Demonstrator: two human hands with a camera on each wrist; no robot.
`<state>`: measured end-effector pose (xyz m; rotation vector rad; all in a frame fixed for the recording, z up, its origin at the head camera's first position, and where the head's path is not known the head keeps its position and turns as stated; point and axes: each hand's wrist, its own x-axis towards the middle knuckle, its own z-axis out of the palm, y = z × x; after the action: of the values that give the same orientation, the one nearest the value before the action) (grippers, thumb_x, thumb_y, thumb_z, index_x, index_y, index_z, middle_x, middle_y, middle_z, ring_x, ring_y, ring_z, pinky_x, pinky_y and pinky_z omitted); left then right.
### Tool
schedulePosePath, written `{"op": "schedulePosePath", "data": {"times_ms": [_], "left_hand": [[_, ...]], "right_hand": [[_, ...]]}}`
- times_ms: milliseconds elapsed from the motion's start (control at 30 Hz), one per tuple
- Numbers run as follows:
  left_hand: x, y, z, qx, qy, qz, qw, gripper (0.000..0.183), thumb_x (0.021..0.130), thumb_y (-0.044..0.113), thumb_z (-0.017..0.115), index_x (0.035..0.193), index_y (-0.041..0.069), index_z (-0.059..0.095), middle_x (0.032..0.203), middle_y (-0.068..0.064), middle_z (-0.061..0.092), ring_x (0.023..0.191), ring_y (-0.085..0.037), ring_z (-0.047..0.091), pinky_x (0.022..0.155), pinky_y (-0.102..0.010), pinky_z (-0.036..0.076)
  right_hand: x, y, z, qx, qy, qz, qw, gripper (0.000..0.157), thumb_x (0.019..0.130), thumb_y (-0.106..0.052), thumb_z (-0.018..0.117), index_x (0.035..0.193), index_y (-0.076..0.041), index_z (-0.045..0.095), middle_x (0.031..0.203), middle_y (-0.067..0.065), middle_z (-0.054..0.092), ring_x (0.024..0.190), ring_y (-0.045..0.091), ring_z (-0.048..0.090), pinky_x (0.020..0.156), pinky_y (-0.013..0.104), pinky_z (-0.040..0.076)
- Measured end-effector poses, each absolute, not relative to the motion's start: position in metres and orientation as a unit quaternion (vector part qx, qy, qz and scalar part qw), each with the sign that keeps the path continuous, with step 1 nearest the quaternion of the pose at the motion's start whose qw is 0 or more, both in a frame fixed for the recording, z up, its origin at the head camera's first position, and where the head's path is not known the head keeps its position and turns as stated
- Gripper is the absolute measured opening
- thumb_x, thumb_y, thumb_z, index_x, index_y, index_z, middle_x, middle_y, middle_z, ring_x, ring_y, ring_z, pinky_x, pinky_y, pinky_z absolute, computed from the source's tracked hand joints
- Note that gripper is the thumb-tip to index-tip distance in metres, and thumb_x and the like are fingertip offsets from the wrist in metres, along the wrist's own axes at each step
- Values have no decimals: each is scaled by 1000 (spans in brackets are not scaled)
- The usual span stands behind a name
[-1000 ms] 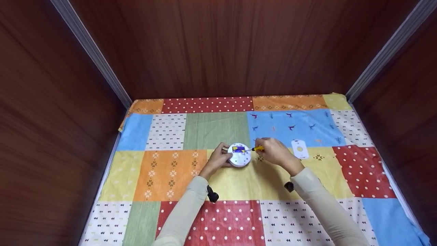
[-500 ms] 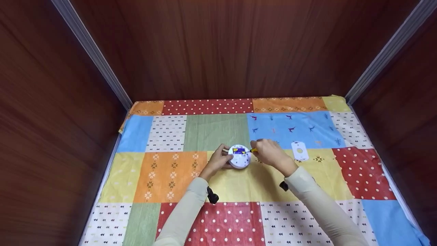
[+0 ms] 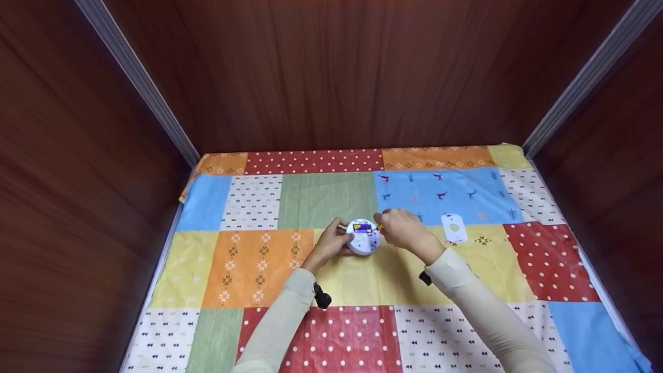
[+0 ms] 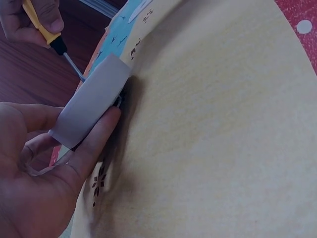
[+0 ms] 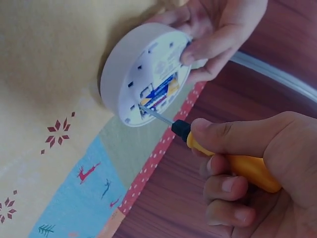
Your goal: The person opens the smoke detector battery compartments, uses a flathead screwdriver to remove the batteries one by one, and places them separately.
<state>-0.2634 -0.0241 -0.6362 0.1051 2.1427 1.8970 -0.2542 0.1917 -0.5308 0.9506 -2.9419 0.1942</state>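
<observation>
Right hand has shifted left toward the disc

Mid-frame, the left hand grips the disc; the right grasps a screwdriver, mostly hiding it from the head view. Right of centre, a plate lies on the cloth; panels fill the top.

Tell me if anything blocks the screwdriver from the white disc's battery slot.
Nothing visible is in the way: the right hand holds the screwdriver with its tip at the face of the white disc. The left hand grips the opposite side; the white plate lies off to the right.
</observation>
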Motion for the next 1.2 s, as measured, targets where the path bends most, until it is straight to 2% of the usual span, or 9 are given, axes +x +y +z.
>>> {"op": "schedulePosePath", "data": {"times_ms": [133, 300, 533, 733, 933, 1200], "left_hand": [[-264, -24, -637, 37, 744, 654, 134, 26, 97, 1, 67, 122, 0, 58, 110, -17, 67, 99, -19, 63, 80, -39, 69], [-264, -26, -642, 21, 709, 686, 162, 25, 99, -1, 64, 123, 0, 56, 108, -13, 63, 93, -20, 66, 75, -40, 70], [-263, -27, -643, 7, 674, 715, 186, 25, 102, -2, 59, 126, -2, 53, 108, -12, 60, 86, -22, 69, 78, -42, 70], [-264, -28, -644, 10, 675, 714, 185, 25, 102, -2, 60, 126, -2, 52, 110, -14, 60, 87, -23, 69, 78, -42, 70], [-264, -28, -643, 8, 674, 716, 183, 24, 102, -2, 60, 126, -2, 53, 111, -14, 60, 89, -23, 69, 80, -44, 70], [-265, -29, -646, 7, 671, 718, 184, 24, 102, -2, 59, 126, -1, 53, 111, -13, 59, 90, -24, 68, 80, -44, 70]], "right_hand": [[-257, 194, -532, 308, -948, 75, 14, 12, 89, 2, 76, 88, -5, 66, 78, 13, 67, 64, 25, 58, 52, 42, 53], [-260, 201, -536, 304, -945, 121, -2, 14, 87, 4, 77, 87, -4, 65, 80, 12, 68, 69, 25, 60, 58, 42, 55], [-263, 213, -543, 305, -935, 181, -10, 11, 89, 2, 77, 91, -3, 68, 89, 13, 75, 80, 29, 69, 69, 48, 61], [-265, 224, -551, 300, -927, 225, -11, 9, 90, 0, 78, 92, -4, 70, 91, 14, 76, 87, 33, 74, 76, 52, 65], [-267, 231, -558, 287, -923, 254, -19, 7, 92, -2, 77, 92, -6, 71, 91, 13, 76, 86, 32, 73, 77, 52, 65], [-267, 237, -566, 269, -920, 283, -37, 3, 94, -3, 75, 96, -5, 73, 97, 13, 78, 95, 33, 74, 87, 54, 65]]}}
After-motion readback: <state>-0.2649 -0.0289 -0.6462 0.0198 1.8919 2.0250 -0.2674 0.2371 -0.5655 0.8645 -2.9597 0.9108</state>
